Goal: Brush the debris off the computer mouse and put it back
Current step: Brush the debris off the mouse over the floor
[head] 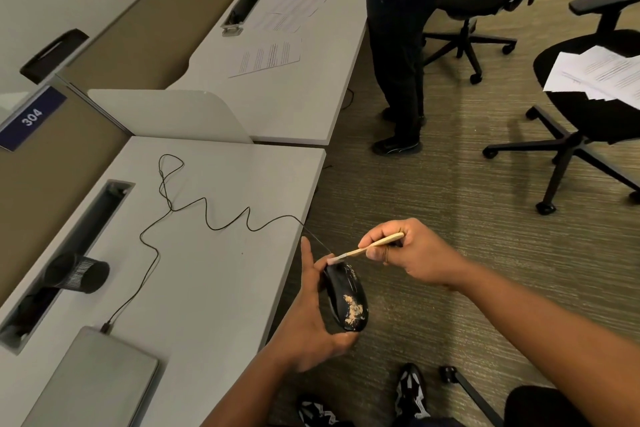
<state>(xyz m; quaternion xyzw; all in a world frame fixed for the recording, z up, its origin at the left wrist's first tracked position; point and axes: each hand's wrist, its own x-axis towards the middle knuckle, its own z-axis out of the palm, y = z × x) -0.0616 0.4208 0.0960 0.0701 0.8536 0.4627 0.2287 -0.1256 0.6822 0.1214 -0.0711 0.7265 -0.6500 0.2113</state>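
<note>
A black wired computer mouse point(343, 291) is held off the right edge of the desk, over the carpet. My left hand point(308, 319) grips it from the left side and below. Tan crumbly debris point(353, 310) sticks to its rear half, with a few specks near the front. My right hand point(412, 253) pinches a small wooden-handled brush point(367, 248); the pale bristles touch the mouse's front end. The mouse's thin black cable point(207, 224) snakes back across the grey desk point(214, 288) to a closed grey laptop point(100, 381).
A black mesh pen cup point(78, 274) lies by the desk's cable slot. Another person point(398, 45) stands beside the neighbouring desk, which carries papers and a binder. Two black office chairs point(581, 104) with paper stacks stand on the carpet at right. My shoes point(410, 388) are below.
</note>
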